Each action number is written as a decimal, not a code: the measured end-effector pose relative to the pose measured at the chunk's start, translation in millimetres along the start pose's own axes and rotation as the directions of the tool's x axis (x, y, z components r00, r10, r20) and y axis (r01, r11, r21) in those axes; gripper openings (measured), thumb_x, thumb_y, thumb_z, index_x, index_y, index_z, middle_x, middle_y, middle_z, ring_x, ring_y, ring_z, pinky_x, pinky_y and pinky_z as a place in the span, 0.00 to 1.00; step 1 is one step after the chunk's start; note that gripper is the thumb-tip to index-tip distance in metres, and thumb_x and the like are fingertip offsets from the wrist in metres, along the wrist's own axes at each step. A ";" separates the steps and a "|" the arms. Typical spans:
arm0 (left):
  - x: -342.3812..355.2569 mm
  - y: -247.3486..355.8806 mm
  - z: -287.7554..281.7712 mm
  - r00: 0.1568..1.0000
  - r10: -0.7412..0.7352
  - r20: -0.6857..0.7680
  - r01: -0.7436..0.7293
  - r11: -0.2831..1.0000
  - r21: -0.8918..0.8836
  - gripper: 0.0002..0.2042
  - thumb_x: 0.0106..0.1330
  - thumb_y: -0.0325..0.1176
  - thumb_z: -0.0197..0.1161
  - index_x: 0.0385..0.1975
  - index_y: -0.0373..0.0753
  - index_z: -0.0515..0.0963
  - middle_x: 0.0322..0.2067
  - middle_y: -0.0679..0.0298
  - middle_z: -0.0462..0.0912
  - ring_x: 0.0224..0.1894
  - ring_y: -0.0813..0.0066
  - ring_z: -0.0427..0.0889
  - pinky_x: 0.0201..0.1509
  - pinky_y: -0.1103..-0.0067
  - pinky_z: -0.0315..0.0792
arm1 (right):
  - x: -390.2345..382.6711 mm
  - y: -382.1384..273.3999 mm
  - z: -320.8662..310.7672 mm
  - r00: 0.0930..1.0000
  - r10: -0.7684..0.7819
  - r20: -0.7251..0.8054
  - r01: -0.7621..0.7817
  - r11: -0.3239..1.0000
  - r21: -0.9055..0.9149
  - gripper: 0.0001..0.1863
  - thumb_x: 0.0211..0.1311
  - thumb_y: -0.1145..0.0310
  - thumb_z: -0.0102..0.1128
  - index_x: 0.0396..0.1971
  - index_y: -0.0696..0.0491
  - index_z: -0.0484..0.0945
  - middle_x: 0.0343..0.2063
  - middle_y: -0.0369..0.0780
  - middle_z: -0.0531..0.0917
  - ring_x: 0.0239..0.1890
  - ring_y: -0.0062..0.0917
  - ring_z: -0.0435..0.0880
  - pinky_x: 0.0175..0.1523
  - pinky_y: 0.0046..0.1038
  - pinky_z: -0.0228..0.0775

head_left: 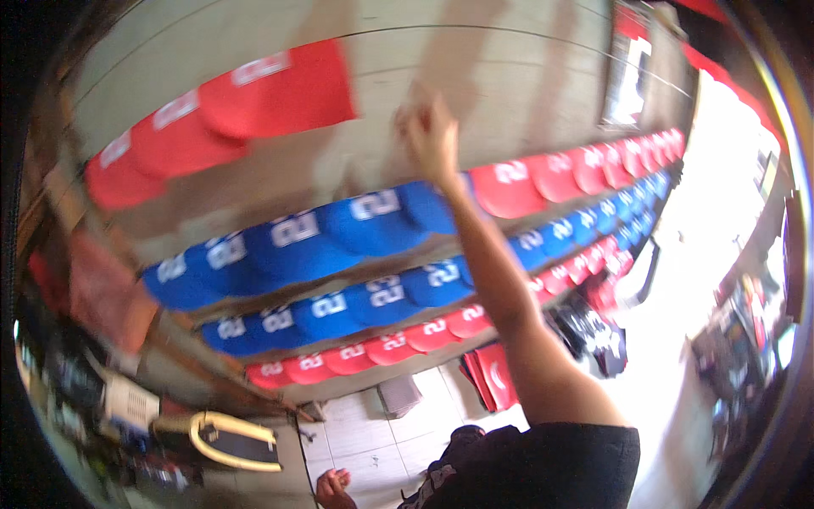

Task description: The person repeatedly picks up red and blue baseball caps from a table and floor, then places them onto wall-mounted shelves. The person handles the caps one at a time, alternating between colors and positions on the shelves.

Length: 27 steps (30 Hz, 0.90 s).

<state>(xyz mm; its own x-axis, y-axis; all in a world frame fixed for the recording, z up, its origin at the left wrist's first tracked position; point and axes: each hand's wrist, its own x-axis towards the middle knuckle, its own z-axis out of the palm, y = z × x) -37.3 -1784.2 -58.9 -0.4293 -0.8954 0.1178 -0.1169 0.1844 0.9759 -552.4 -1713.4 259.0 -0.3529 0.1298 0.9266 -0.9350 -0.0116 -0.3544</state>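
Note:
My right arm reaches up across the view. My right hand (pixel 431 140) is raised in front of a pale wall (pixel 526 76), its fingers bent but smeared by motion. To its left hang several overlapping red printed pieces (pixel 284 97), flat and sheet-like, with white figures. Just below the hand runs a row of blue pieces (pixel 292 246), continuing rightward as red pieces (pixel 513 191). Low in the view, my left hand (pixel 333 486) is held with curled fingers over the tiled floor (pixel 360 428); whatever it may hold is too small to make out.
More blue pieces (pixel 390 288) and red pieces (pixel 394 343) hang in lower rows. On the floor lie a grey block (pixel 398 395) and red folded items (pixel 490 377). A yellow-rimmed object (pixel 233 441) stands lower left. Bright light floods the right side.

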 end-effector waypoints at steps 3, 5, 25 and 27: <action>3.2 -22.5 43.5 0.970 -0.019 0.244 0.024 1.000 -0.019 0.13 0.71 0.36 0.54 0.36 0.30 0.78 0.30 0.58 0.83 0.29 0.72 0.82 0.34 0.78 0.78 | -206.3 80.2 -100.2 0.942 0.148 0.302 -0.096 0.979 -0.179 0.13 0.55 0.73 0.55 0.41 0.57 0.74 0.30 0.48 0.80 0.27 0.39 0.79 0.31 0.38 0.70; 6.9 -38.0 89.1 0.886 -0.049 0.462 0.103 0.990 -0.093 0.12 0.70 0.37 0.56 0.36 0.31 0.77 0.30 0.59 0.83 0.30 0.74 0.80 0.33 0.80 0.76 | -388.4 114.5 -206.1 0.621 0.544 0.564 -0.286 0.828 -0.482 0.15 0.53 0.67 0.59 0.40 0.57 0.77 0.31 0.48 0.82 0.30 0.40 0.81 0.36 0.39 0.71; -307.4 365.6 409.7 -0.235 0.972 0.029 0.487 0.143 -0.862 0.43 0.64 0.65 0.47 0.63 0.28 0.59 0.61 0.44 0.64 0.63 0.51 0.67 0.67 0.59 0.60 | -525.6 -175.1 -866.2 0.073 0.761 -0.645 -0.890 -0.241 -0.386 0.17 0.52 0.62 0.60 0.36 0.58 0.83 0.32 0.50 0.85 0.39 0.39 0.85 0.49 0.37 0.75; -371.5 404.6 407.1 -0.129 0.977 -0.172 0.709 -0.031 -0.705 0.34 0.69 0.56 0.46 0.65 0.34 0.59 0.66 0.56 0.60 0.66 0.59 0.61 0.68 0.61 0.56 | -523.8 -199.9 -887.3 0.015 0.781 -0.624 -0.942 -0.199 -0.272 0.17 0.54 0.64 0.59 0.40 0.60 0.80 0.30 0.48 0.86 0.28 0.30 0.87 0.40 0.31 0.78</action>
